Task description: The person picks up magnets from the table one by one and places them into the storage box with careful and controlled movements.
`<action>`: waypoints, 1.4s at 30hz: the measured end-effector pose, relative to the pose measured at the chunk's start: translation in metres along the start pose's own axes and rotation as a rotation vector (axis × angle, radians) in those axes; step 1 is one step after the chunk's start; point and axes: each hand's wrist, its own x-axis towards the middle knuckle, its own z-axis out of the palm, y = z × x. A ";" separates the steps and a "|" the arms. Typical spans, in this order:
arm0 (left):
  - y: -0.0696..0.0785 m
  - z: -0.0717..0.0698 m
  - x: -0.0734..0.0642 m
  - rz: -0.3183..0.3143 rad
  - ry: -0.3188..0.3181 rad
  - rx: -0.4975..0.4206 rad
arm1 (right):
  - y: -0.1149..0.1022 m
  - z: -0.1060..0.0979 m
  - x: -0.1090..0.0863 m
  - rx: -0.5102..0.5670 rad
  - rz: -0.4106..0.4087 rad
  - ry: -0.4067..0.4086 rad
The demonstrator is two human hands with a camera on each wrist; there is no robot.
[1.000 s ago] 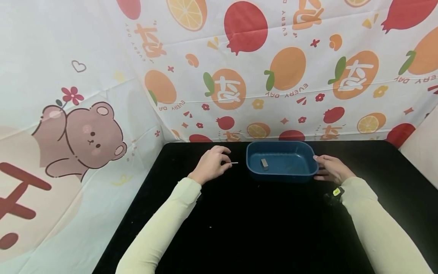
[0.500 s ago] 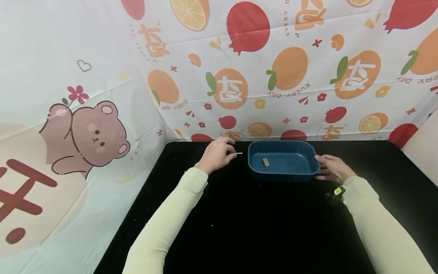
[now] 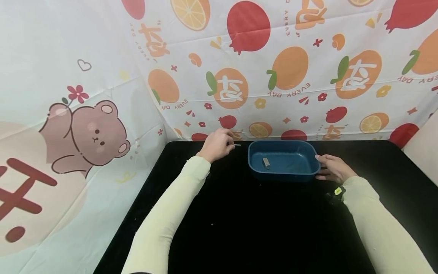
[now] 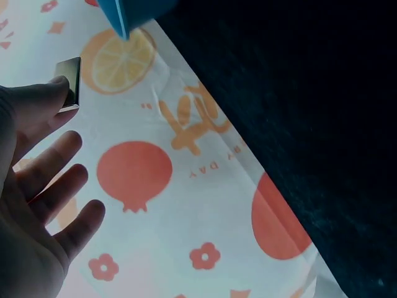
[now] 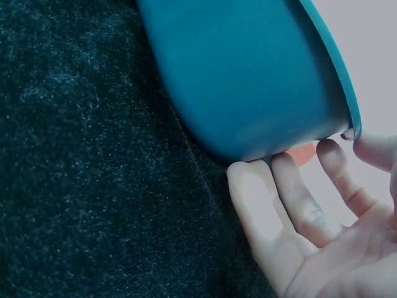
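In the head view my left hand [image 3: 215, 146] is raised left of a blue plastic basin [image 3: 284, 176]. Thumb and index finger pinch a small, flat, shiny metal block [image 4: 74, 76], seen edge-on as a thin pale line from the head; the other fingers are spread apart in the left wrist view. A second small metal block [image 3: 266, 163] lies inside the basin, towards its left end. My right hand [image 3: 332, 168] holds the basin's right end, thumb at the rim and fingertips against the outer wall [image 5: 248, 81].
The basin stands near the back edge of a black cloth-covered table [image 3: 260, 228]. Right behind it hangs a white fruit-printed curtain [image 3: 260, 68]. A bear-printed sheet [image 3: 92, 133] closes off the left side. A tiny pale speck [image 3: 212, 225] lies in front.
My left hand has moved away towards the back edge and slightly right, still pinching the metal block. The right hand and basin hold their places; the view has shifted slightly.
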 end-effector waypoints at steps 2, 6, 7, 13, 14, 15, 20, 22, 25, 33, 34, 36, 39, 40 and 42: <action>-0.003 -0.002 0.002 -0.017 0.002 0.002 | 0.000 -0.001 0.001 -0.006 0.000 0.002; -0.006 -0.004 0.007 -0.068 0.007 -0.026 | 0.001 -0.003 0.001 -0.016 0.002 0.007; -0.006 -0.004 0.008 -0.081 0.009 -0.039 | 0.001 -0.003 0.000 -0.017 0.003 0.008; -0.005 0.001 0.016 -0.147 0.023 -0.116 | 0.001 -0.003 0.000 -0.022 0.003 0.010; -0.005 0.002 0.017 -0.154 0.024 -0.125 | 0.001 -0.004 0.000 -0.020 0.003 0.008; -0.004 0.003 0.018 -0.161 0.026 -0.134 | 0.002 -0.004 0.000 -0.018 0.002 0.006; 0.000 0.008 0.020 -0.186 0.016 -0.171 | 0.001 -0.003 0.000 -0.005 0.007 -0.004; 0.002 0.009 0.020 -0.196 0.008 -0.183 | 0.001 -0.002 0.000 -0.001 0.007 -0.005; 0.004 0.010 0.020 -0.201 -0.001 -0.185 | 0.000 -0.002 0.000 0.000 0.004 -0.007; 0.009 0.017 0.022 -0.192 0.003 -0.201 | 0.000 0.000 0.001 0.001 0.007 -0.007; 0.010 0.018 0.023 -0.188 0.004 -0.197 | 0.000 0.001 0.001 -0.001 0.008 -0.006; 0.011 0.019 0.024 -0.172 0.005 -0.181 | 0.000 0.001 0.001 -0.006 0.009 -0.003; 0.015 0.020 0.026 -0.159 0.008 -0.160 | 0.001 0.001 0.001 -0.004 0.011 0.000; 0.016 0.020 0.027 -0.155 0.007 -0.158 | 0.001 0.000 0.001 -0.003 0.010 0.000; 0.019 0.020 0.029 -0.155 0.004 -0.157 | 0.001 0.000 0.000 0.001 0.010 0.000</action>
